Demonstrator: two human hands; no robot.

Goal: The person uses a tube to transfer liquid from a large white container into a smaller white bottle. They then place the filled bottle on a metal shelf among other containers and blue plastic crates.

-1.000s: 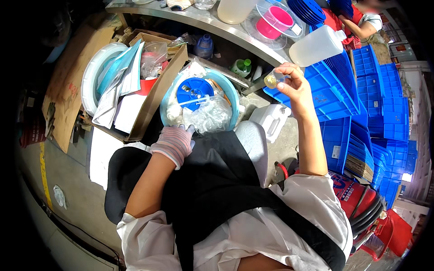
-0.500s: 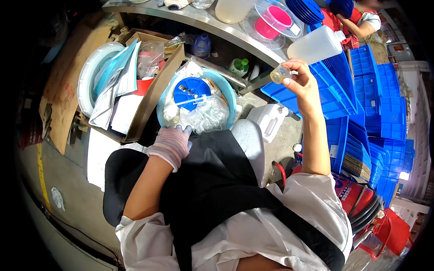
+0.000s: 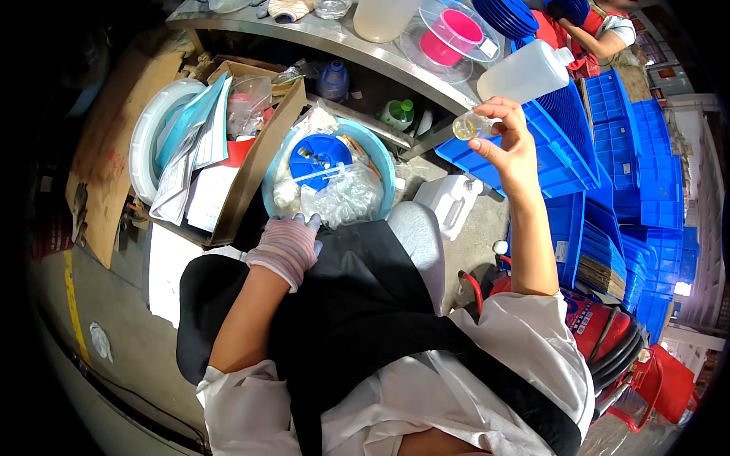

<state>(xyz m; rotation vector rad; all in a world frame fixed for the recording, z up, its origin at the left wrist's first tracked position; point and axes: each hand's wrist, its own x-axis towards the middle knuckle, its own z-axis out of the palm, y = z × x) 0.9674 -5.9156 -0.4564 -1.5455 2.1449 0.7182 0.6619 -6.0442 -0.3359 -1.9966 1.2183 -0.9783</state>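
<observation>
My bare right hand [image 3: 511, 144] is raised beside the workbench. Between its thumb and fingers it pinches a small round clear, yellowish piece [image 3: 465, 127]; what kind of thing it is I cannot make out. On my dark apron lies my left hand [image 3: 287, 245], in a striped knit glove with grey fingertips. Its fingers are stretched out toward the near rim of a light blue tub [image 3: 391, 190], and nothing shows in them. The tub holds a blue spool [image 3: 303, 161] and a crumpled clear plastic bag [image 3: 351, 196].
A metal workbench [image 3: 334, 38] bears a translucent bottle [image 3: 525, 72] and a pink cup [image 3: 452, 38]. Blue crates [image 3: 614, 144] stand at the right. A cardboard box [image 3: 255, 163] sits at the left, a white jerrycan [image 3: 450, 204] on the floor. Another person [image 3: 604, 45] works at far right.
The small round piece has tilted in my right hand's grip and shows its round face more. My left hand has stayed in place on the apron.
</observation>
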